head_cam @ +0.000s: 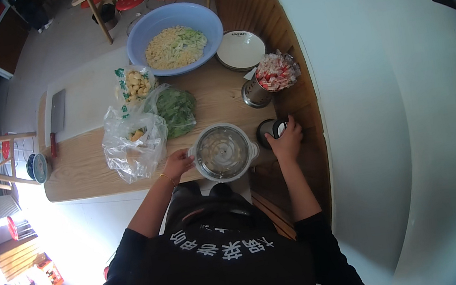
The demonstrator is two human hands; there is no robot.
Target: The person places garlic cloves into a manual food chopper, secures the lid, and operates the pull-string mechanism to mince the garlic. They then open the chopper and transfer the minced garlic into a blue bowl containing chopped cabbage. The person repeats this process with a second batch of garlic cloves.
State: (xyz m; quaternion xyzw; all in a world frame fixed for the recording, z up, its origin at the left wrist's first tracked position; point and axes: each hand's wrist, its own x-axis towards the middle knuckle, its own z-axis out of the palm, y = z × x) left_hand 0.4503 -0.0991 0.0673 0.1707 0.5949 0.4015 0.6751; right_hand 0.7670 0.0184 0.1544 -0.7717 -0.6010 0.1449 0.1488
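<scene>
A round chopper bowl [224, 151] with a clear lid and white rim handles is at the table's near edge. Small pale bits show through its lid. My left hand [179, 166] grips the handle on the bowl's left side. To the right, my right hand [288, 139] holds a dark cylindrical unit [266, 131] with a pale round end, close to the wooden wall panel; my fingers cover part of it, so its exact kind is unclear. Left of the bowl lie a clear plastic bag [135, 149] with yellowish pieces and a bag of leafy greens [175, 110].
A blue basin [133, 46] holds chopped pale and green food. Beside it are stacked white plates [241, 48] and a metal holder [257, 93] of wrapped items. Peeled garlic [137, 84] is bagged near a cleaver [58, 111] on a white cutting board [86, 97]. Wood panelling [299, 102] borders the right.
</scene>
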